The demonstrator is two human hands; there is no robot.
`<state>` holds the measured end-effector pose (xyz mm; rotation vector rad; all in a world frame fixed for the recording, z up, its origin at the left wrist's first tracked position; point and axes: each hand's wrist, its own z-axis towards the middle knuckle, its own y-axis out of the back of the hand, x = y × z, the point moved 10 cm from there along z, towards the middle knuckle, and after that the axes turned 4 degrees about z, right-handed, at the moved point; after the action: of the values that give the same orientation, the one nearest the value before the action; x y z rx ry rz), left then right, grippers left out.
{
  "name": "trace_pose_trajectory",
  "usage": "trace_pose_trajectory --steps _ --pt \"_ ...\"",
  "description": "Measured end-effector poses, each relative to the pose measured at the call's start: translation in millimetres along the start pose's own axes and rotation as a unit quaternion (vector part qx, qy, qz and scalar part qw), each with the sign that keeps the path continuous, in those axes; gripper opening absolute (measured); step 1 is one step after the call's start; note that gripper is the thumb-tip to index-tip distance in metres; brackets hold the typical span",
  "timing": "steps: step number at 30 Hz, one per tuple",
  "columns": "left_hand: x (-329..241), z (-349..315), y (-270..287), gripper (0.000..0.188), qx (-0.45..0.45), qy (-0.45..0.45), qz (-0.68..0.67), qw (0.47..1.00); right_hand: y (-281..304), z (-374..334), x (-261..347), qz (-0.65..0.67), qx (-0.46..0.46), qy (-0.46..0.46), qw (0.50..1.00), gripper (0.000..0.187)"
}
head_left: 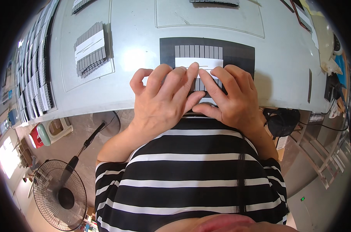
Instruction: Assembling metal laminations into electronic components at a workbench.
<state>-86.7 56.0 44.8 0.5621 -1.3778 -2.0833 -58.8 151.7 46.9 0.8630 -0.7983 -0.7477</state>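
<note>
A dark rectangular sheet (243,56) lies near the table's front edge. On it is a row of narrow grey strips (198,51) crossed by a white paper band (186,62) with thin dark lines. My left hand (162,94) reaches over the band's left part, its index fingertip on the white paper. My right hand (233,92) comes in from the right, its index fingertip beside the left one on the band. Both hands have their fingers apart and curved, thumbs low near the sheet's front edge. The lower ends of the strips are partly hidden by my fingers.
A stack of similar banded grey strips (91,48) sits on a clear plate at the left. Many more stacks (34,77) line the table's left edge. A thin dark bar (309,86) lies at the right. A floor fan (61,195) stands at lower left.
</note>
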Motion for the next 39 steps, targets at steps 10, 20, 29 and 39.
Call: trace_pose_trajectory --steps 10,20,29,39 --pt "2 -1 4 0.05 -0.013 -0.027 0.038 0.999 123 -33 -93 0.066 -0.325 -0.137 0.933 0.023" --pt "-2 -9 -4 0.051 -0.001 -0.056 0.055 0.997 301 -169 -380 -0.229 -0.143 -0.415 0.869 0.039" --pt "6 -5 -12 0.05 0.011 -0.023 0.032 0.999 301 -181 -455 -0.082 -0.107 -0.539 0.831 0.029" --pt "5 -11 -6 0.05 0.009 -0.016 0.05 0.999 276 -219 -434 0.064 -0.182 -0.623 0.758 0.02"
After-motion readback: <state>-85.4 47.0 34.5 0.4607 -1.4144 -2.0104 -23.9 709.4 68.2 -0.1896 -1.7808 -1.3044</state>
